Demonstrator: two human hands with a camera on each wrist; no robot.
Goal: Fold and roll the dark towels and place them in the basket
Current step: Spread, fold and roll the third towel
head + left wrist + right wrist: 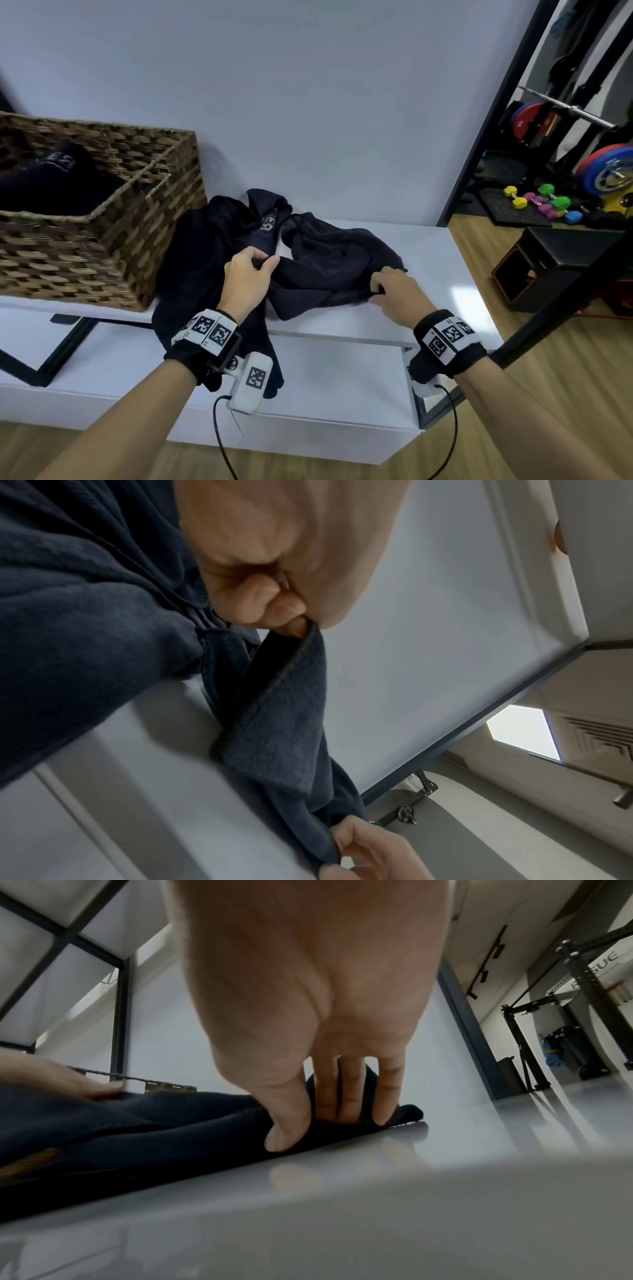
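A dark navy towel [329,260] lies crumpled on the white bench [442,260], with more dark towel cloth [191,253] heaped to its left and hanging over the front edge. My left hand [255,265] pinches an edge of the towel [274,723] near its middle. My right hand [383,286] grips the towel's right corner [404,1112], thumb in front and fingers behind, low on the bench top. A wicker basket [113,236] stands at the bench's left end with a rolled dark towel [58,181] inside.
A white wall rises right behind the bench. To the right, a black frame post [493,113] borders a gym area with weight plates [603,171], coloured dumbbells [544,202] and a black box [561,260] on the wooden floor.
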